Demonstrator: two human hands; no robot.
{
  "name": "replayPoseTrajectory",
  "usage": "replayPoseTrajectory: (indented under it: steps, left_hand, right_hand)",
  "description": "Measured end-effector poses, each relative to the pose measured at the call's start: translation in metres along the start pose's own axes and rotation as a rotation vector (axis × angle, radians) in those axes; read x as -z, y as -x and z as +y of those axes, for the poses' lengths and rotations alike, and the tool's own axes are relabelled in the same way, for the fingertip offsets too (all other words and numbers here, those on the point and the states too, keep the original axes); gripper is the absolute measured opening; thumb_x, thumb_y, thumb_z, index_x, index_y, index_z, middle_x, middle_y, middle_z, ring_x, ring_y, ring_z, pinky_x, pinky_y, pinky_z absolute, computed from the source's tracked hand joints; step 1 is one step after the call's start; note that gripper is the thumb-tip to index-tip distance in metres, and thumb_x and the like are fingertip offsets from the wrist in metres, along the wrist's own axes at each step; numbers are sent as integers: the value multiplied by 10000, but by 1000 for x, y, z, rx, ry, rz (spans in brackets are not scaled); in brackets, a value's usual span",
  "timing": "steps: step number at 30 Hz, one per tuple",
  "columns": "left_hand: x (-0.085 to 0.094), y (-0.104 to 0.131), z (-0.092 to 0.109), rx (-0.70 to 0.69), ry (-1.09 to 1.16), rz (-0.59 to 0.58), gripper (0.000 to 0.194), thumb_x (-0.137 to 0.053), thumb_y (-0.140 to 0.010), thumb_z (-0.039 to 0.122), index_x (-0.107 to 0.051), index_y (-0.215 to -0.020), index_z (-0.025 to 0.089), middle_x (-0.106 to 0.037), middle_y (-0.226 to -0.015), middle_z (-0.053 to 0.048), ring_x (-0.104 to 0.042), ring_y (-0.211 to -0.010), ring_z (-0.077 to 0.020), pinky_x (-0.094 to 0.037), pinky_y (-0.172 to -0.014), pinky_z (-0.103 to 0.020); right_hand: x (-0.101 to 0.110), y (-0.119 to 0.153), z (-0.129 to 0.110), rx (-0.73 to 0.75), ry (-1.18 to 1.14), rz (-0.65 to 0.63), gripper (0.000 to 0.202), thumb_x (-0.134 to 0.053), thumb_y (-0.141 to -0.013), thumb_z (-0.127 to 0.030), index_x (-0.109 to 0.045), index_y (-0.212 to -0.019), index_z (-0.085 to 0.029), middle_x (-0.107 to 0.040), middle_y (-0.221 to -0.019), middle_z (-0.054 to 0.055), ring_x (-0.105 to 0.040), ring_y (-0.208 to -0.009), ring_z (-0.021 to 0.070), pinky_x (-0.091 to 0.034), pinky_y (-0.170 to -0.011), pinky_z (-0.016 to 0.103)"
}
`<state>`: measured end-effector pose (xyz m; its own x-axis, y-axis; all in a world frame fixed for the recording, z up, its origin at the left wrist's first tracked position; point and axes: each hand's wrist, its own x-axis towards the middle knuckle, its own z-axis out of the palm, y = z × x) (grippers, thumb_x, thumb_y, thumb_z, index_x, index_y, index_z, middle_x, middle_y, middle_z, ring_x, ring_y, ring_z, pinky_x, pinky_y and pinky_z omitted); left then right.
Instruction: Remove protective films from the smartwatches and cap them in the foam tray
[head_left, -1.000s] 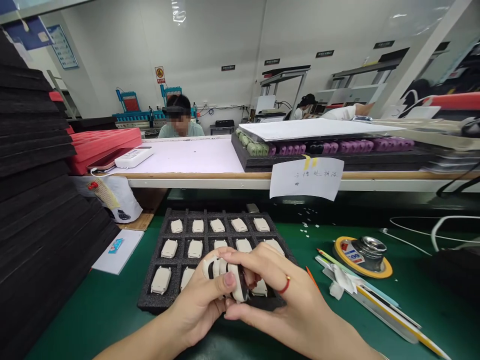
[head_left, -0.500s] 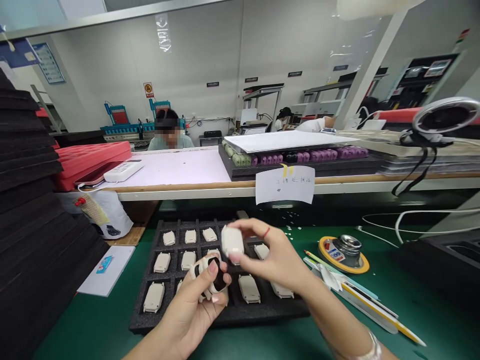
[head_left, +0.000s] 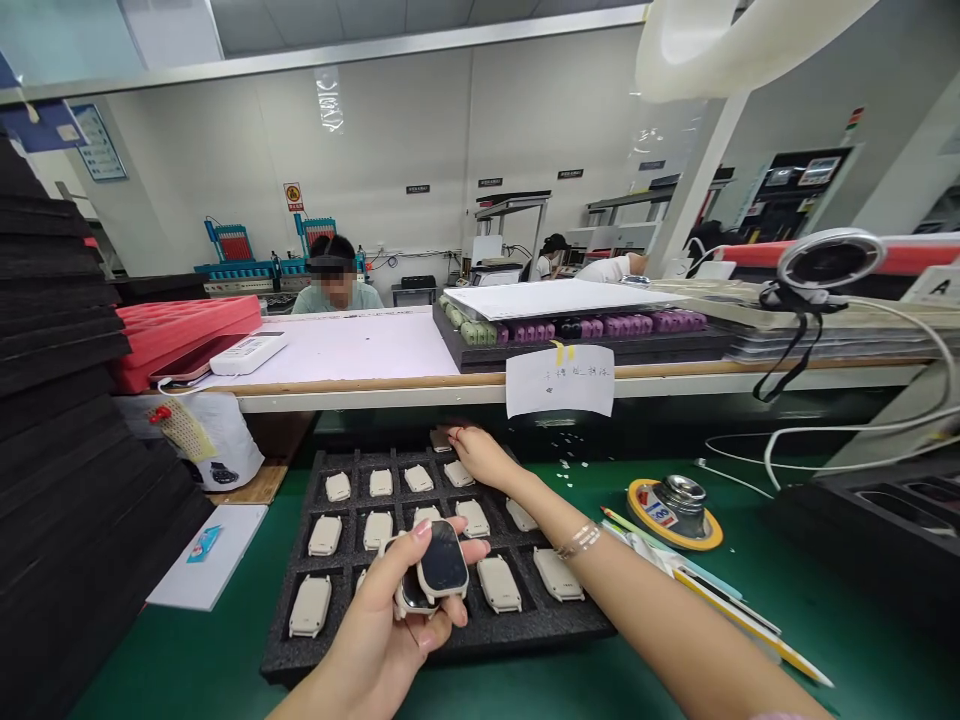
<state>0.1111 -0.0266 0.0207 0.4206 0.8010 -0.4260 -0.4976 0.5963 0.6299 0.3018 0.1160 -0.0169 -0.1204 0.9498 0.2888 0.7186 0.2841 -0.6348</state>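
The left hand (head_left: 379,625) is pinching at least two watches between its thumb and fingers, above the near part of the black foam tray (head_left: 517,630). The upper watch (head_left: 444,560) is pointing its dark screen toward the wearer and slightly upward; its long axis is running nearly vertical in the view, with the top end leaning slightly left. The lower watch (head_left: 412,592) is sitting behind it and to the left, also presenting a dark face; the upper watch is covering too much of it for its long axis to be told. In the tray compartments, pale watch casings are lying flat with their marked backs upward. Their long axes are running mainly front to back: the near-left casing (head_left: 310,605) is leaning its far end right, while the near-right casing (head_left: 559,573) is leaning its far end left. The right forearm is spanning the tray, and the right hand (head_left: 480,458) is lying over its far edge, with the fingers bent beside a small pale block (head_left: 440,440); whether they are pinching it cannot be told. A tape reel (head_left: 675,510) is resting on the green work surface (head_left: 592,665), right of the tray.
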Motion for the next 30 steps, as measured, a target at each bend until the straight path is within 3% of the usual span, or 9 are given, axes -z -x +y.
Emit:
replayPoseTrajectory:
  steps: [5,6,8,10,14,18,21,25,30]
  left_hand:
    - [0,-8,-2,12,125,-98,341,-644,-889,415,-707,-944,84,-713,-827,-110,-508,-470,-57,-369,-417,-152]
    - [2,-9,-3,16,141,-115,361,-636,-891,437,-704,-909,83,-700,-797,-97,-483,-455,-49,-351,-408,-151]
    - [4,-12,-5,29,148,-122,384,-639,-883,465,-695,-845,87,-685,-756,-80,-455,-432,-37,-326,-397,-145]
    - [5,-14,-6,47,146,-120,406,-662,-863,488,-683,-784,91,-674,-726,-67,-453,-428,-28,-312,-395,-132]
    - [5,-15,-8,26,139,-165,409,-697,-836,490,-676,-762,87,-661,-700,-60,-452,-436,-20,-285,-397,-117]
    - [5,-15,-10,47,171,-138,358,-716,-821,482,-695,-863,127,-605,-613,-5,-435,-419,-38,-286,-390,-135]
    - [5,-15,-12,69,229,-142,318,-716,-828,464,-696,-866,149,-525,-530,41,-417,-403,-38,-269,-389,-129]
    - [5,-16,-13,82,242,-185,334,-728,-820,458,-696,-830,125,-554,-546,23,-419,-399,-25,-244,-394,-119]
    - [3,-11,-12,47,118,-211,431,-696,-828,510,-707,-851,80,-671,-712,-78,-436,-415,-24,-250,-420,-148]
  right_hand:
    - [21,55,-38,178,-188,3,257,-422,-1034,-311,-620,-1161,-208,-691,-1159,75,-643,-1120,191,-502,-997,373]
    - [25,70,-47,243,-249,-13,244,-466,-1012,-388,-624,-1084,-217,-701,-1110,63,-665,-1072,189,-533,-949,353]
    - [32,97,-62,472,-386,-53,334,-763,-799,-469,-614,-959,-217,-684,-1153,85,-649,-1106,240,-531,-954,377]
    - [34,115,-71,541,-348,-49,313,-831,-755,-321,-605,-953,-231,-678,-1175,86,-655,-1092,228,-538,-931,348]
    - [32,124,-77,572,-253,90,137,-688,-856,-140,-605,-905,-237,-706,-1116,68,-673,-1051,207,-548,-908,330]
    - [34,122,-77,666,-202,108,237,-792,-804,-260,-615,-958,-232,-710,-1125,84,-629,-1153,251,-526,-981,382]
    - [36,125,-79,677,-163,56,174,-762,-837,-244,-616,-927,-218,-689,-1197,91,-624,-1162,231,-529,-971,350]
    - [33,127,-82,630,-224,129,75,-672,-881,-144,-636,-877,-209,-713,-1145,82,-658,-1086,220,-541,-936,348]
    - [32,123,-77,381,-627,399,107,-648,-920,-207,-644,-817,-235,-719,-842,9,-695,-696,144,-595,-705,288]
